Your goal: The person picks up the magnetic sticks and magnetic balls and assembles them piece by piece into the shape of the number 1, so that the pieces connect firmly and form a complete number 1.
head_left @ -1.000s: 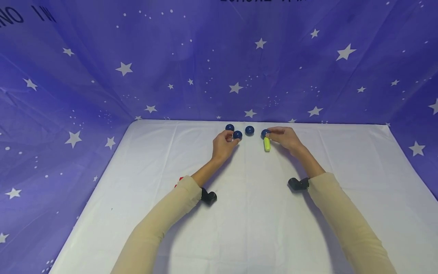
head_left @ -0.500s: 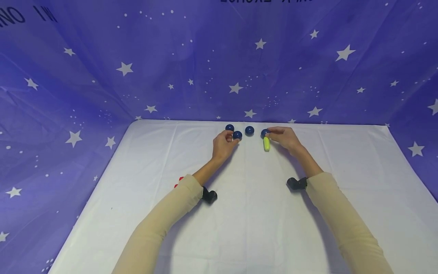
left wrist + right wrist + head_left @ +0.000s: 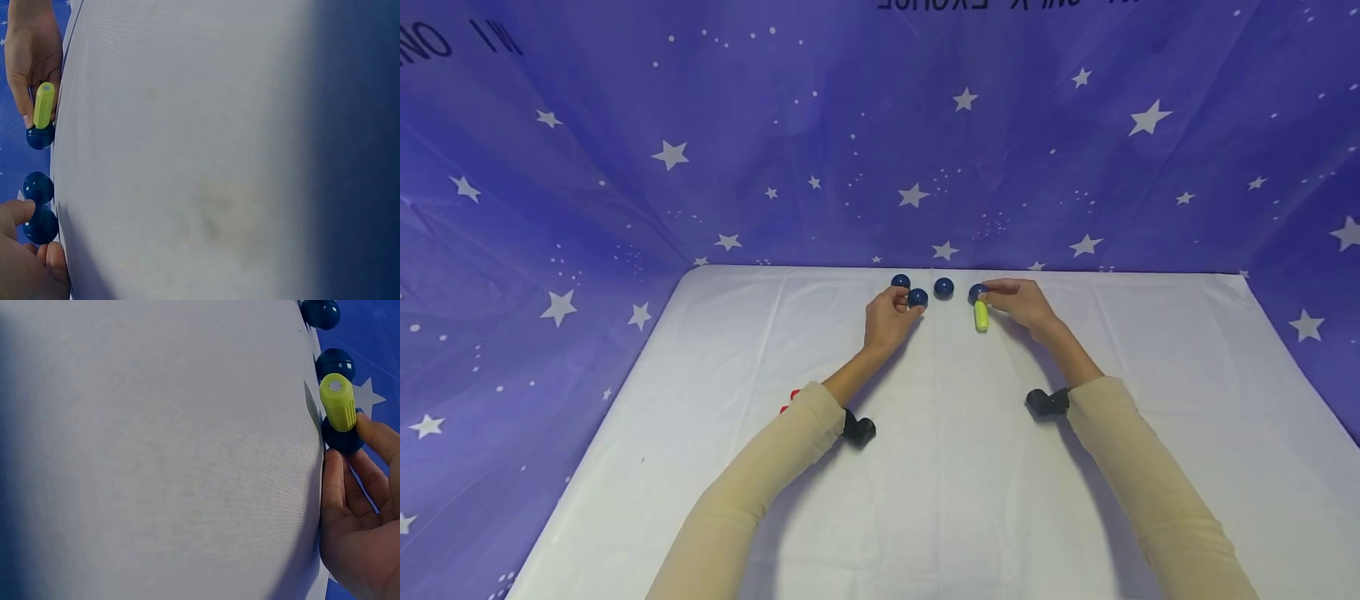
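Note:
My left hand (image 3: 889, 323) pinches a glossy dark blue ball (image 3: 917, 297) between thumb and fingers, near the far edge of the table. Just behind those fingers sits another blue ball (image 3: 900, 282). My right hand (image 3: 1024, 307) grips a further blue ball (image 3: 977, 292) with thumb and fingertips. From that ball a short yellow-green grooved handle (image 3: 340, 406) points toward me, a small round grey spot in its end. Between the two hands a loose blue ball (image 3: 943, 288) rests on the white cloth.
White cloth (image 3: 955, 467) covers the table. A purple-blue curtain with stars (image 3: 850, 125) rises behind and at the sides. Small red pieces (image 3: 796, 394) peek out beside the left sleeve. Black wrist mounts (image 3: 859, 431) stick out from the cuffs.

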### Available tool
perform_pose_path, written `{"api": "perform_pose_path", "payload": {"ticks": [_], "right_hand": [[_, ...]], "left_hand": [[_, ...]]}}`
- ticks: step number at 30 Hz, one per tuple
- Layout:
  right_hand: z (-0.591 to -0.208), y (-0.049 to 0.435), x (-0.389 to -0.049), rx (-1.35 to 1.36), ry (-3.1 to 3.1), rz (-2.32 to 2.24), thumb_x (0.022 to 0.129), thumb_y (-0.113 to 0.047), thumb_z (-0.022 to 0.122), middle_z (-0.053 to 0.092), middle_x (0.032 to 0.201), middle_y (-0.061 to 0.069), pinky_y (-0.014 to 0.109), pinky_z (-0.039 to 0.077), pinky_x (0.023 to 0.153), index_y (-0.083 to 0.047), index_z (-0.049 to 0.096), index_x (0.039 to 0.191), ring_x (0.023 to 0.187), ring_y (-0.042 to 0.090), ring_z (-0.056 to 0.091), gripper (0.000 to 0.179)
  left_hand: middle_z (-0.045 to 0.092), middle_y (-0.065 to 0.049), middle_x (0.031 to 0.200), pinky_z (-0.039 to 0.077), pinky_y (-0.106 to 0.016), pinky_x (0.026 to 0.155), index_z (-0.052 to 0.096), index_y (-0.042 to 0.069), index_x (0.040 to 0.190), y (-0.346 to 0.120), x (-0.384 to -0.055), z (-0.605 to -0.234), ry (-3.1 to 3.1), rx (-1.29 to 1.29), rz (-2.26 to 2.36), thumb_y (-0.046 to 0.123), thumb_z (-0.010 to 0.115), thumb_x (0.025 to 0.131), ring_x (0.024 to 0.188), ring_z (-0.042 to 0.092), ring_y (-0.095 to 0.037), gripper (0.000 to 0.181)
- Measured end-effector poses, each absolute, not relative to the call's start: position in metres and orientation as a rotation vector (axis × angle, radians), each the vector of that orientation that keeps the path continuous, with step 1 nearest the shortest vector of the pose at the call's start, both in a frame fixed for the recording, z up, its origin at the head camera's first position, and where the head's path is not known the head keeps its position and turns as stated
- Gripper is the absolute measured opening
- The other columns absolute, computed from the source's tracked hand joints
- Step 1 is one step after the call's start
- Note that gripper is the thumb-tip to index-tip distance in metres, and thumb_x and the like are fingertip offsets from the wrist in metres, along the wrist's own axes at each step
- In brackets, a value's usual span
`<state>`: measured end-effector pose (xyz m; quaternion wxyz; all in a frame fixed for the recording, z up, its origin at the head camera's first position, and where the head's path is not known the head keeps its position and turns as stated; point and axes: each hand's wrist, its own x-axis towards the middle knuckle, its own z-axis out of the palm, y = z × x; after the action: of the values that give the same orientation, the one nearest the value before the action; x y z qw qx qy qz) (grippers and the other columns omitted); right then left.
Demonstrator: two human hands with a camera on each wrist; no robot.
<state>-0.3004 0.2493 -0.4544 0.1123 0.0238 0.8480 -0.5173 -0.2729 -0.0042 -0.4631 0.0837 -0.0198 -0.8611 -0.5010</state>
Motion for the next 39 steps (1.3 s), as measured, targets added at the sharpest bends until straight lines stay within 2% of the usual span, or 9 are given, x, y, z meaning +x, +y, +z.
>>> {"api": "perform_pose_path", "payload": {"ticks": [9,20,39], "right_hand": [[-0.4545,0.2500,-0.3022,0.077,2.493,-1.501,0.095,-0.033,0.069,0.050,0.146,0.016,0.051,0.030,0.113,-0.005,0.059,0.137,0.140,0.035,0.036,0.052],[-0.4541,0.2510,-0.3026,0.068,2.492,-1.500,0.095,-0.033,0.069,0.050,0.146,0.016,0.049,0.032,0.112,-0.005,0.059,0.138,0.139,0.035,0.037,0.053],[-0.4555,0.2526,-0.3048,0.068,2.465,-1.524,0.094,-0.033,0.070,0.051,0.145,0.016,0.049,0.030,0.112,-0.004,0.060,0.137,0.139,0.034,0.038,0.052]], "left_hand": [[0.069,-0.012,0.097,0.051,-0.030,0.080,0.068,-0.003,0.115,-0.0021,-0.2757,-0.4627,-2.586,-0.043,-1.462,0.017,0.082,0.084,0.085,0.063,-0.019,0.040],[0.069,-0.010,0.095,0.051,-0.033,0.082,0.071,-0.001,0.112,-0.0002,-0.2777,-0.4606,-2.625,-0.020,-1.372,0.021,0.082,0.084,0.089,0.064,-0.021,0.038],[0.072,-0.010,0.096,0.052,-0.033,0.081,0.070,0.000,0.111,-0.0003,-0.2749,-0.4568,-2.660,-0.076,-1.359,0.019,0.080,0.085,0.088,0.067,-0.020,0.034]]}}
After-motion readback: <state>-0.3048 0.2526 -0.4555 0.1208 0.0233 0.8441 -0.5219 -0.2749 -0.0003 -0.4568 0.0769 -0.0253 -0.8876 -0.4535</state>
